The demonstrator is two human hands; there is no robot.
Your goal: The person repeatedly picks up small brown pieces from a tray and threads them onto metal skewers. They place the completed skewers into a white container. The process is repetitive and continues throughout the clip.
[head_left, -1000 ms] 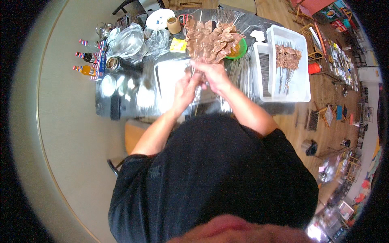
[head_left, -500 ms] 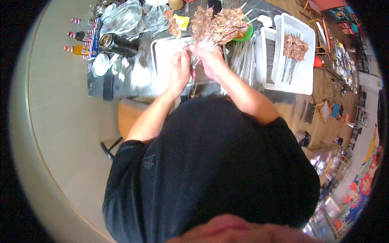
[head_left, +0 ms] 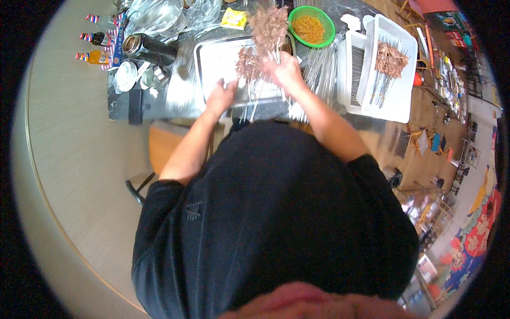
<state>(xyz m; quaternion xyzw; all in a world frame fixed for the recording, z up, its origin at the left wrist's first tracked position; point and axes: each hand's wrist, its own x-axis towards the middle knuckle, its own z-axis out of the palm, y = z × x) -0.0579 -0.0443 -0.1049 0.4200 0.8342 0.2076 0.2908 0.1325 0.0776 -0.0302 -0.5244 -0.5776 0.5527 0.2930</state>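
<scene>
My right hand [head_left: 287, 73] is closed round the sticks of a bunch of meat skewers [head_left: 268, 27], whose brown meat points away from me. Just below and left, a second cluster of meat skewers [head_left: 248, 63] is over the metal tray [head_left: 212, 61], its thin sticks reaching toward me; whether my right hand touches it too, I cannot tell. Near the tray's left front part is my left hand [head_left: 221, 98], with thumb and fingers apart and nothing seen in it. Motion blurs both hands somewhat.
A green basket [head_left: 330, 37] of yellow rubber bands stands beyond the tray. Bare skewers [head_left: 319, 69] lie to its right, beside white plastic bins [head_left: 398, 103], one with meat skewers. At left are a dark flask [head_left: 151, 50], small bottles [head_left: 98, 57] and plastic-wrapped bowls [head_left: 164, 21]. A yellow packet [head_left: 234, 19] lies behind.
My hands have moved apart, the left drawing back from the skewers. The bunch has shifted left, uncovering the green basket, and a lower cluster now shows over the tray.
</scene>
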